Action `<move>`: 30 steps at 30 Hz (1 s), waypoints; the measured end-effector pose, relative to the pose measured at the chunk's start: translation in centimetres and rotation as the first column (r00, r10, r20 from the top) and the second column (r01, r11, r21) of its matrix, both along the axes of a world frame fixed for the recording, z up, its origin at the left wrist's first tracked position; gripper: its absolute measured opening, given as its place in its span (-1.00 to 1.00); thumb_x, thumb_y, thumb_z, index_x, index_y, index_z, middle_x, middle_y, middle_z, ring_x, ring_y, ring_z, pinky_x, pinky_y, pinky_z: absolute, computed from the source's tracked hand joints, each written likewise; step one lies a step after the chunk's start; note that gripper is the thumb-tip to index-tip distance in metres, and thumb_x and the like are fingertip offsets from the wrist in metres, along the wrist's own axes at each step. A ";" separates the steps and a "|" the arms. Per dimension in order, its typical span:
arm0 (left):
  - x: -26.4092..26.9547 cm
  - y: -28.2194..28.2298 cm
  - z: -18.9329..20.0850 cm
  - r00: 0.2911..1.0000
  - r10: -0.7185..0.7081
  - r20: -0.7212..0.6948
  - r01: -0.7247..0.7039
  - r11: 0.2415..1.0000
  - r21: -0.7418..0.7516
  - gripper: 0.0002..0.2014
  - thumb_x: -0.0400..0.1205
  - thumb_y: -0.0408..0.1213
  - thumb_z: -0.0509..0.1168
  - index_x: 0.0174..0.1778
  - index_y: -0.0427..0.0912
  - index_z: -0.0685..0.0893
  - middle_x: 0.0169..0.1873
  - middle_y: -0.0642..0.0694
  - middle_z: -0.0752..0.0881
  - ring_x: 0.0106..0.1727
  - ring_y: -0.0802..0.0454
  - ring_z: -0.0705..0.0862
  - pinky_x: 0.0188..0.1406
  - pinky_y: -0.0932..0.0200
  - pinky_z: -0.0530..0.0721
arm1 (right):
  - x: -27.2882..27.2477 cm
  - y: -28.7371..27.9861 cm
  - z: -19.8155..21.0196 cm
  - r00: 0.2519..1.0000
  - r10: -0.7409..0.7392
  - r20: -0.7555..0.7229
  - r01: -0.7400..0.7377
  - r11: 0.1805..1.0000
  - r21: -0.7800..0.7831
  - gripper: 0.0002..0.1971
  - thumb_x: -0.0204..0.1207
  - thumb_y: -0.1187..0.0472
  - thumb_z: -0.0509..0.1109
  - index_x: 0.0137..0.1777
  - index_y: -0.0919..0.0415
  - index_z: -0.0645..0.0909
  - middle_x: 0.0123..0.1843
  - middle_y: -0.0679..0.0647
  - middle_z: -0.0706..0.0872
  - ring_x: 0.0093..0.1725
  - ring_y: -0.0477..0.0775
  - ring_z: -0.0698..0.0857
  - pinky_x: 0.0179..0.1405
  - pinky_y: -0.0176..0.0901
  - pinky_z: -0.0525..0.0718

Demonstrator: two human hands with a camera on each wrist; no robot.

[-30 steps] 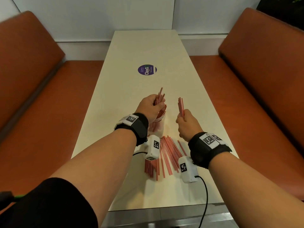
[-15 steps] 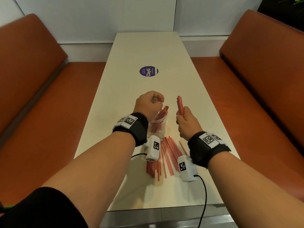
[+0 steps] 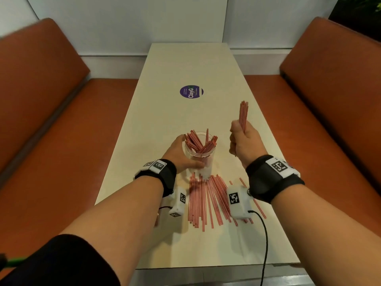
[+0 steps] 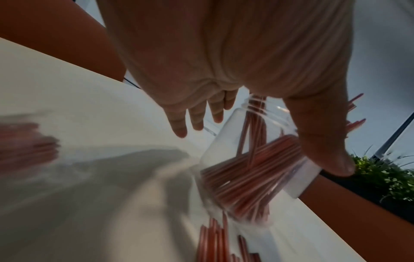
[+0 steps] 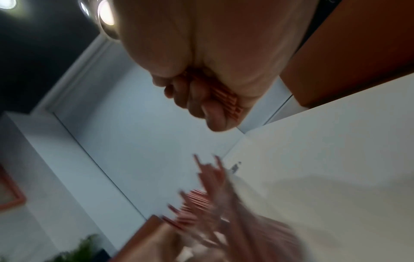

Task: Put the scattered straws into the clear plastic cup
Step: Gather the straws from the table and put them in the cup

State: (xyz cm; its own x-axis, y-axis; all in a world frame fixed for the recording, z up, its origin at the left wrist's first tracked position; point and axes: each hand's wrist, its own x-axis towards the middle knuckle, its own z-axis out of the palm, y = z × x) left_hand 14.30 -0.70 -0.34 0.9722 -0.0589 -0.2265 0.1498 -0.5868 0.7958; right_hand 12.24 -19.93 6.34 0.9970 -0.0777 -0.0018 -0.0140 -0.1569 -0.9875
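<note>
The clear plastic cup [image 3: 201, 159] stands upright mid-table with several red-and-white straws [image 3: 198, 142] leaning inside it. My left hand [image 3: 181, 152] wraps its left side: the thumb [image 4: 325, 141] lies across the near wall and the fingers [image 4: 201, 115] reach round the far side. To the cup's right, my right hand [image 3: 243, 141] is a raised fist that grips an upright bundle of straws [image 3: 243, 114]; their lower ends [image 5: 226, 99] show under the curled fingers. Several scattered straws [image 3: 208, 199] lie fanned on the table just in front of the cup.
The long cream table [image 3: 185, 65] carries a round purple sticker [image 3: 191, 91] beyond the cup. Orange benches [image 3: 47, 120] run along both sides. A black cable [image 3: 265, 240] hangs from my right wrist over the near table edge. A plant [image 4: 380, 177] stands off to the right.
My left hand was a fist above the cup and has come down to grip the cup's side. My right hand has lifted its bundle up and slightly right.
</note>
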 end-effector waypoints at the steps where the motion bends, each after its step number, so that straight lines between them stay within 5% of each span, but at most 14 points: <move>1: 0.2 -0.2 0.0 1.000 -0.002 0.012 0.002 1.000 -0.025 0.05 0.17 -0.10 0.71 0.54 -0.05 0.29 0.44 -0.03 0.52 0.42 -0.02 0.49 0.32 0.16 0.41 | 0.4 0.5 0.7 1.000 -0.002 -0.002 0.003 0.997 0.078 -0.74 0.68 -0.02 0.13 -0.21 0.06 0.41 -0.44 -0.04 0.38 -0.49 -0.04 0.35 -0.43 -0.11 0.44; 4: 0.4 -0.7 0.2 0.999 -0.020 0.044 0.021 1.000 -0.007 -0.11 0.22 -0.14 0.69 0.44 -0.05 0.40 0.26 -0.02 0.65 0.26 0.01 0.60 0.17 0.22 0.46 | 1.8 2.7 2.4 0.997 0.078 -0.015 -0.066 0.925 0.375 -0.71 0.69 0.10 0.12 -0.30 0.11 0.35 -0.56 -0.08 0.32 -0.58 -0.05 0.28 -0.49 -0.13 0.30; 7: 0.6 -0.7 0.2 0.998 -0.029 0.048 0.028 1.000 0.011 -0.16 0.24 -0.06 0.67 0.41 -0.05 0.42 0.19 0.00 0.68 0.20 0.00 0.64 0.15 0.20 0.51 | 3.3 5.2 2.7 0.987 0.158 -0.009 -0.134 0.864 0.485 -0.69 0.70 0.17 0.06 -0.32 0.14 0.33 -0.54 -0.03 0.37 -0.51 0.00 0.41 -0.36 -0.09 0.46; 11: 0.4 -0.5 0.3 0.999 -0.033 0.039 0.033 0.999 -0.010 -0.18 0.27 -0.05 0.64 0.41 -0.02 0.42 0.13 0.07 0.66 0.14 0.05 0.64 0.08 0.18 0.53 | 4.2 6.8 0.5 0.978 0.208 -0.027 -0.186 0.918 0.349 -0.72 0.71 0.16 0.10 -0.24 0.14 0.46 -0.39 0.04 0.53 -0.31 0.05 0.61 -0.01 -0.03 0.62; 14: 0.5 -0.4 0.5 0.999 -0.042 0.031 0.043 0.999 -0.031 -0.16 0.28 -0.13 0.64 0.46 -0.02 0.40 0.14 0.09 0.64 0.09 0.10 0.59 0.09 0.22 0.49 | 4.2 7.3 -0.8 0.973 0.218 -0.069 -0.201 0.959 0.198 -0.76 0.70 0.22 0.12 -0.19 0.13 0.52 -0.36 0.07 0.57 -0.27 0.08 0.63 -0.12 -0.10 0.64; 18: 0.6 -0.4 0.4 0.999 -0.032 0.021 0.033 0.999 -0.035 -0.18 0.29 -0.19 0.64 0.45 -0.04 0.41 0.18 0.03 0.68 0.16 0.01 0.66 0.12 0.19 0.53 | 4.1 7.5 -1.8 0.970 0.204 -0.134 -0.190 0.975 0.115 -0.77 0.68 0.25 0.16 -0.20 0.16 0.56 -0.32 0.14 0.63 -0.17 0.17 0.63 -0.02 0.03 0.64; 23: 0.5 -0.2 0.2 1.000 -0.022 -0.001 0.022 0.999 -0.034 -0.15 0.33 -0.15 0.62 0.50 -0.03 0.35 0.16 0.01 0.65 0.09 0.04 0.60 0.09 0.18 0.52 | 4.0 7.4 -2.1 0.972 0.208 -0.111 -0.199 0.976 0.085 -0.81 0.64 0.22 0.23 -0.20 0.11 0.59 -0.28 0.13 0.67 -0.11 0.20 0.66 0.20 0.20 0.66; 30: 0.6 -0.4 0.2 0.999 -0.009 -0.031 0.008 0.999 -0.033 -0.12 0.26 -0.18 0.65 0.48 -0.05 0.37 0.18 -0.01 0.67 0.21 -0.05 0.65 0.24 0.04 0.61 | 4.0 7.4 -2.2 0.982 0.172 -0.073 -0.167 0.984 0.068 -0.87 0.61 0.17 0.30 -0.18 0.06 0.60 -0.24 0.09 0.71 -0.10 0.14 0.70 0.23 0.28 0.67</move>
